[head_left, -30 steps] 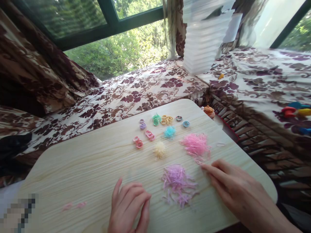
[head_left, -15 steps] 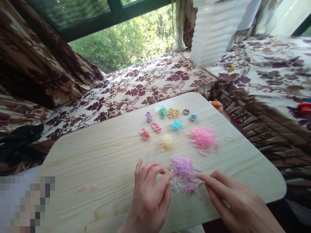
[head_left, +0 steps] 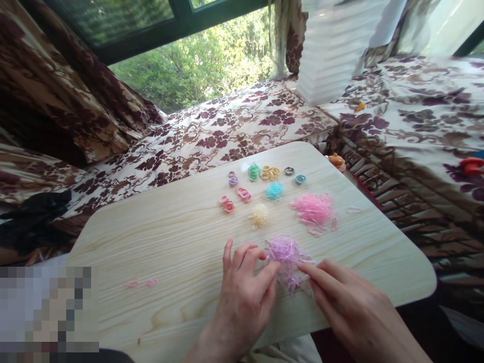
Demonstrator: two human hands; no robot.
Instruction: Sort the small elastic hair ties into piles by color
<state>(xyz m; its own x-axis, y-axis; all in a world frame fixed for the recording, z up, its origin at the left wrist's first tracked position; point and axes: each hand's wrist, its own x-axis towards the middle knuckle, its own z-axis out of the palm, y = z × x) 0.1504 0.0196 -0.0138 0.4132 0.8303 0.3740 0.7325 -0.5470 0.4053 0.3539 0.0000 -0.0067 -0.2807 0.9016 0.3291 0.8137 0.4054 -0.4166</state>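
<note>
A heap of thin purple elastic bands (head_left: 286, 254) lies on the pale wooden table (head_left: 170, 242). My left hand (head_left: 245, 297) rests flat on the table with its fingers spread, its fingertips touching the heap's left edge. My right hand (head_left: 344, 302) lies open on the other side, its fingertips pressed against the heap's lower right edge. Neither hand holds anything. Beyond the heap lie a pink band heap (head_left: 313, 209), a small yellow heap (head_left: 259, 215) and a small teal heap (head_left: 275, 190).
Small coloured rings (head_left: 264, 173) lie in little groups near the table's far edge. Two pink bits (head_left: 140, 283) lie at the near left. Patterned brown-and-cream cushions (head_left: 227, 126) surround the table, with a white ribbed stack (head_left: 333, 55) by the window.
Both hands have closed in on the purple heap from either side, pushing it into a tighter pile. One second ago my right hand was by the pink heap.
</note>
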